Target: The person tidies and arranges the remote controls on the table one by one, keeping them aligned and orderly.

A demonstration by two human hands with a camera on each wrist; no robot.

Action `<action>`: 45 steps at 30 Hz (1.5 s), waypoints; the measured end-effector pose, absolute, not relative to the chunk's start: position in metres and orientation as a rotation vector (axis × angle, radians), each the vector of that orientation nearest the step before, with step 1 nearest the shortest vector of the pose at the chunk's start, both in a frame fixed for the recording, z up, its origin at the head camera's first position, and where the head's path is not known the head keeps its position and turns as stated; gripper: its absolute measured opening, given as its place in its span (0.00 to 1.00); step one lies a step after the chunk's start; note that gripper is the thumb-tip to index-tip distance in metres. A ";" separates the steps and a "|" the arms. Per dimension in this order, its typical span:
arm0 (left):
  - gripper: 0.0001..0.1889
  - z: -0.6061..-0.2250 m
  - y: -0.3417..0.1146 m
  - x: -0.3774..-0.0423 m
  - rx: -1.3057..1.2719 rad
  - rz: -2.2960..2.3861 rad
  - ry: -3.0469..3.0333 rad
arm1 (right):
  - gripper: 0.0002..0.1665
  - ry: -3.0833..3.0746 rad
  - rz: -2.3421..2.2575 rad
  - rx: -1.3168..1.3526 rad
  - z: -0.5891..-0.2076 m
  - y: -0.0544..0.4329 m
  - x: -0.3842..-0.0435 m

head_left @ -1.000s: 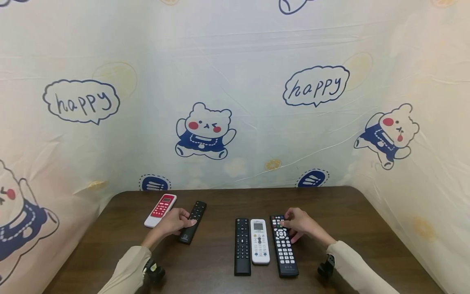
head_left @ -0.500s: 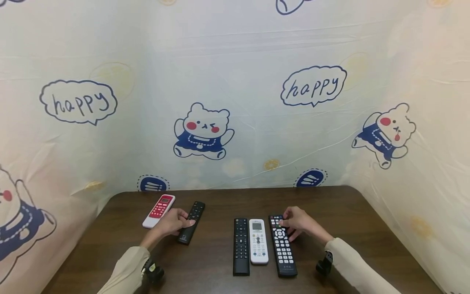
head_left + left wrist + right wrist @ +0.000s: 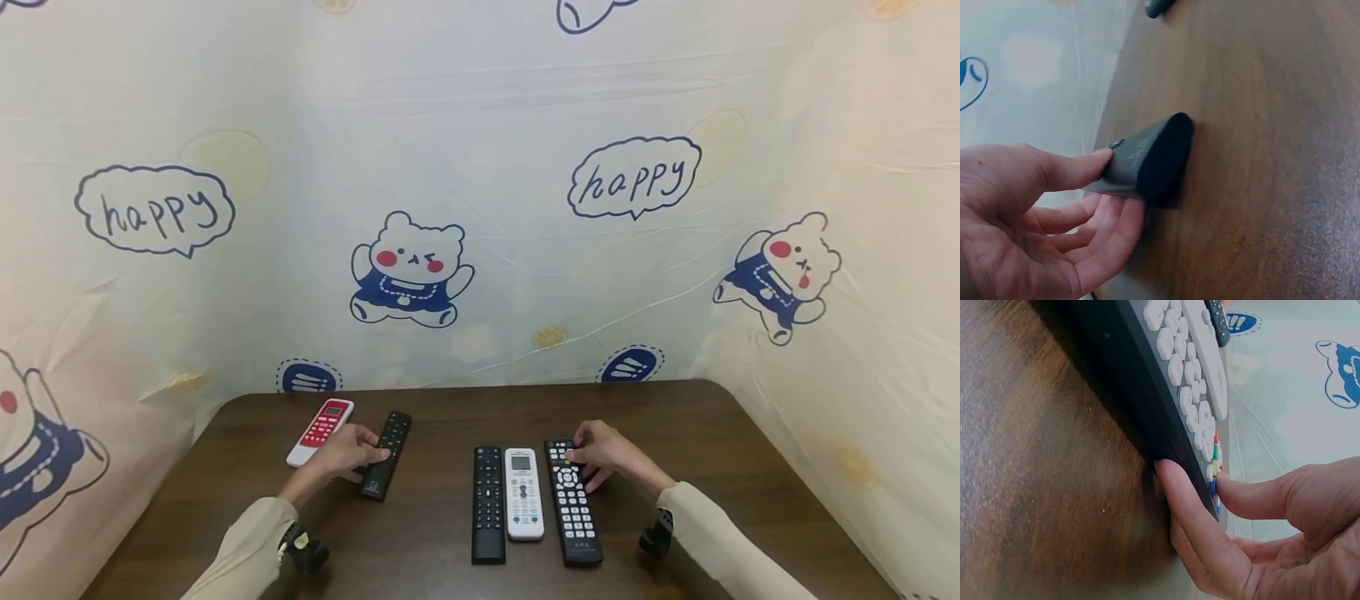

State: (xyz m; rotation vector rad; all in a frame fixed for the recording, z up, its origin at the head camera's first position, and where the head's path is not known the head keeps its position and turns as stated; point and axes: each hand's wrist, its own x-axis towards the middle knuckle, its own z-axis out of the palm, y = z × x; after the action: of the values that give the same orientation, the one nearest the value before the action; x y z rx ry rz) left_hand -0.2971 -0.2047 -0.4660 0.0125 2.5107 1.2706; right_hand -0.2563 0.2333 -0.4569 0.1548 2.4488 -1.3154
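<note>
Remote in black (image 3: 382, 472) sits pinched by left grip (image 3: 347, 453) at ten o'clock; white-buttoned remote (image 3: 574, 507), three o'clock, pinched by right grip (image 3: 604, 450); white remote (image 3: 524, 505) alongside looks set; neither hold is released yet.

From my post I see a pale beige left sleeve (image 3: 242, 543), long, softly creased, and a matching right sleeve (image 3: 722, 537). The left hand (image 3: 347, 454) and right hand (image 3: 604, 451) are bare. I make out a chunky black left wrist unit (image 3: 309, 557) with a small yellow-green patch, and a black right wrist unit (image 3: 656, 537), its details too small to read.
</note>
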 end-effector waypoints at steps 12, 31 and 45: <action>0.29 -0.469 -0.216 -0.292 0.062 1.524 2.388 | 0.17 2.453 -1.293 0.172 -0.452 0.229 -0.261; 0.37 -0.456 -0.186 -0.287 0.154 1.688 2.169 | 0.16 2.469 -1.258 0.145 -0.451 0.227 -0.261; 0.35 -0.466 -0.146 -0.265 0.252 1.624 2.159 | 0.15 2.470 -1.239 0.178 -0.449 0.226 -0.255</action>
State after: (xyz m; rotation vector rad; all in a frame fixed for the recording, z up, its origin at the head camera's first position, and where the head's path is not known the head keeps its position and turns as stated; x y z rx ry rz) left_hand -0.2646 -0.1465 -0.4655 0.2522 2.1589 1.6240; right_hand -0.2550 0.2261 -0.4486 0.1776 2.4698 -1.2391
